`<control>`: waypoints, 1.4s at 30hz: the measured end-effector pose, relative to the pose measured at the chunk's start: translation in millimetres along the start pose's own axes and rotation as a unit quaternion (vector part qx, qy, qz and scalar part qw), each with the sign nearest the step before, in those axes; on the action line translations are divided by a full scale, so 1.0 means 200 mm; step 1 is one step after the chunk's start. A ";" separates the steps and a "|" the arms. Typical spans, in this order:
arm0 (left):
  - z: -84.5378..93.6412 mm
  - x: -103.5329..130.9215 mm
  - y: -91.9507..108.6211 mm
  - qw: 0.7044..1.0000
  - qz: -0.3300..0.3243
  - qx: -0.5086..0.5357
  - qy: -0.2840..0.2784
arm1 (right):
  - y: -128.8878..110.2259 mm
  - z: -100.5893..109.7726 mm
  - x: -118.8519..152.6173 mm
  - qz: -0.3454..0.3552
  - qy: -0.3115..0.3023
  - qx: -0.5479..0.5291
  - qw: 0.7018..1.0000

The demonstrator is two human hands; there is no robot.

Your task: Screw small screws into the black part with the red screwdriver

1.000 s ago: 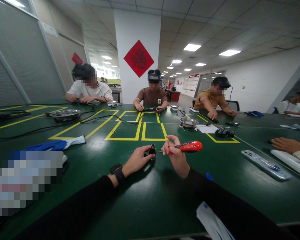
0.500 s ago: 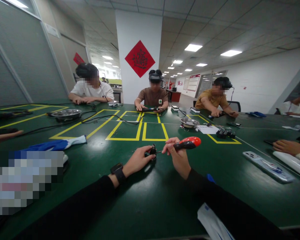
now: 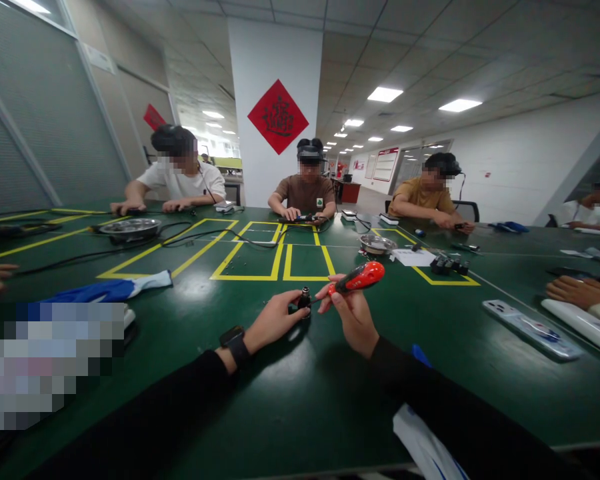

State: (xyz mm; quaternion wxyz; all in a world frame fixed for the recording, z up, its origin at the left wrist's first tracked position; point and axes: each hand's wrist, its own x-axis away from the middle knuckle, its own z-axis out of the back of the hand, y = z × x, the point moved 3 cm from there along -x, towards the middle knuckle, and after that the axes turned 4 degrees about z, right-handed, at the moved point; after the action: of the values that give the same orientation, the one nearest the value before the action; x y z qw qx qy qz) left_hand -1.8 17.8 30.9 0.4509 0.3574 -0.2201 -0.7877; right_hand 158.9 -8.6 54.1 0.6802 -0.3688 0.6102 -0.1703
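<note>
My left hand (image 3: pixel 277 321) is closed round a small black cylindrical part with a metal tip (image 3: pixel 305 301), which stands upright on the green table (image 3: pixel 290 413). In my right hand (image 3: pixel 353 315) is a red and black screwdriver (image 3: pixel 359 277), its handle slanting up to the right. The thin shaft points left at the side of the black part; whether its tip sits in a screw is too small to tell. A dark watch (image 3: pixel 236 345) is on my left wrist.
Blue and white gloves (image 3: pixel 115 288) lie left, and a phone (image 3: pixel 530 329) lies right. Metal bowls (image 3: pixel 377 244), black parts (image 3: pixel 449 265), cables and yellow tape outlines (image 3: pixel 310 279) are further back. Several people sit round the table, one opposite (image 3: pixel 305 190).
The screwdriver's handle has moved slightly left and been turned, now showing more red. My right fingers have shifted on it. My left hand and the black part stay in place.
</note>
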 end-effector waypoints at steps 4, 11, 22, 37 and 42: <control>0.00 0.00 0.00 1.000 -0.008 -0.018 0.003 | 0.00 0.00 0.01 0.021 0.006 0.046 0.999; 0.00 0.00 -0.01 1.000 -0.009 -0.024 0.000 | 0.00 0.01 0.00 0.036 0.020 0.057 0.998; -0.01 0.00 -0.02 1.000 -0.004 -0.011 0.003 | -0.01 0.01 0.00 0.035 0.011 0.066 0.997; -0.01 0.00 -0.02 1.000 0.001 -0.007 0.001 | 0.00 0.02 0.02 0.023 0.000 0.095 0.995; 0.00 0.00 0.00 1.000 0.004 0.004 -0.007 | 0.00 0.02 0.02 0.025 0.001 0.091 0.996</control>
State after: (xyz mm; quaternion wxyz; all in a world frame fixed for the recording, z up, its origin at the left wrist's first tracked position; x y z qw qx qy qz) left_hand -2.4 17.8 30.8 0.4513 0.3528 -0.2276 -0.7874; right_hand 162.9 -9.9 50.8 0.7143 -0.2897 0.6021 -0.2084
